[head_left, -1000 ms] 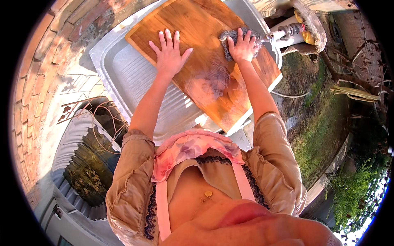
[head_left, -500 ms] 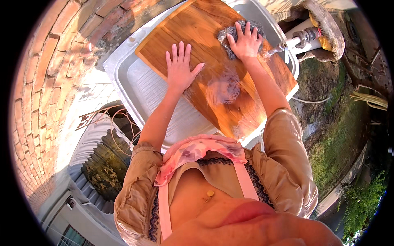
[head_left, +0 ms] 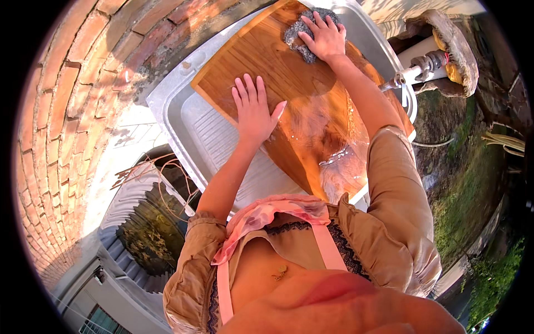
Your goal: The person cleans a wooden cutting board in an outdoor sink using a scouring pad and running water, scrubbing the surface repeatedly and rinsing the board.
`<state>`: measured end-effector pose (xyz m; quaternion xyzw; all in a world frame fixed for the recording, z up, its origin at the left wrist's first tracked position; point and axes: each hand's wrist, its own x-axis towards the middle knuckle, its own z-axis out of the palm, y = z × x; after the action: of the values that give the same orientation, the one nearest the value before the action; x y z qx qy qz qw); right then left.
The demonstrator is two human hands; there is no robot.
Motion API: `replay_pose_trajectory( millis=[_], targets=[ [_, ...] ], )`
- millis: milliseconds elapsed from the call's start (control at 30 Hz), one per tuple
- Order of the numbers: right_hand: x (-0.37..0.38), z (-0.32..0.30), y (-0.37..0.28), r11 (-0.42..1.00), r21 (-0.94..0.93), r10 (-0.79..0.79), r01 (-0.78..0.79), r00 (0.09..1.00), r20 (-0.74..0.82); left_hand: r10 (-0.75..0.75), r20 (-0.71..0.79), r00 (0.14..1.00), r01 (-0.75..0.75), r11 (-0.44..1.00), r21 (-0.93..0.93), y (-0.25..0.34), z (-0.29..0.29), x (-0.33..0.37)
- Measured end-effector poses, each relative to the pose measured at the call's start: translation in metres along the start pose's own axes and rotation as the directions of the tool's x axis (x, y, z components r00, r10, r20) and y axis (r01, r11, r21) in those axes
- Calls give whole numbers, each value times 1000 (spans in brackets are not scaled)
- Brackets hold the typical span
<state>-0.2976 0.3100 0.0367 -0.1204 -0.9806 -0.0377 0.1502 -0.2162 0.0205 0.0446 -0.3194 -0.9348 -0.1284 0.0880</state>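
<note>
Over the sink (head_left: 211, 129), the board (head_left: 317, 99) runs lengthwise from far left to near right; your left hand (head_left: 254, 116) lies flat, fingers apart, by its left edge; your right hand (head_left: 328, 42), fingers spread, covers the scrubber (head_left: 295, 38) toward the far end.

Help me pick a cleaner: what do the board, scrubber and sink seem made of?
Board: wood, wet and glossy, with visible grain. Scrubber: probably metal wool, grey and tangled, possibly plastic. Sink: perhaps metal, pale grey and ribbed, or plastic.
</note>
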Motion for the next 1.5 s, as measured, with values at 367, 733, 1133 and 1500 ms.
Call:
replay_pose_trajectory(
  millis=[367,733,1133,1500],
  targets=[
    [-82,-36,-22,853,287,-458,436,889,14,-90,-22,996,88,993,-82,-11,0,-8],
    [-35,-24,-174,829,319,-481,460,877,-14,-153,-192,969,98,958,-268,-28,8,-15],
    [-13,-17,-120,976,70,-209,206,977,40,-385,-323,865,116,778,-617,-27,6,-17],
    [-136,-58,-64,848,299,-461,438,888,6,-652,181,737,302,77,-950,-52,-14,-128]
  ],
)
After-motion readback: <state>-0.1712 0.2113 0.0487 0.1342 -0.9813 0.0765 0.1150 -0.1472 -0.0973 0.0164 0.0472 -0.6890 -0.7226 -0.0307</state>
